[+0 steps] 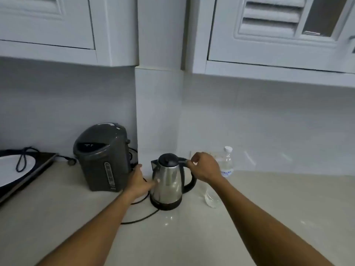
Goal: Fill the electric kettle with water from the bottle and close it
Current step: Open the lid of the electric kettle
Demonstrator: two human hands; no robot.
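A stainless steel electric kettle (169,181) with a black lid, spout and handle stands on its black base on the beige counter, lid down. My left hand (139,182) rests flat against the kettle's left side, thumb on the steel wall. My right hand (204,167) grips the top of the black handle on the right. A clear plastic water bottle (226,166) with a white cap stands upright just right of the kettle, partly hidden behind my right wrist and forearm.
A dark grey hot water dispenser (101,158) stands left of the kettle against the wall. A black induction hob (28,169) with a white plate and a coiled cord sits at far left. The kettle's black cord (142,217) trails across the counter. White cabinets hang overhead.
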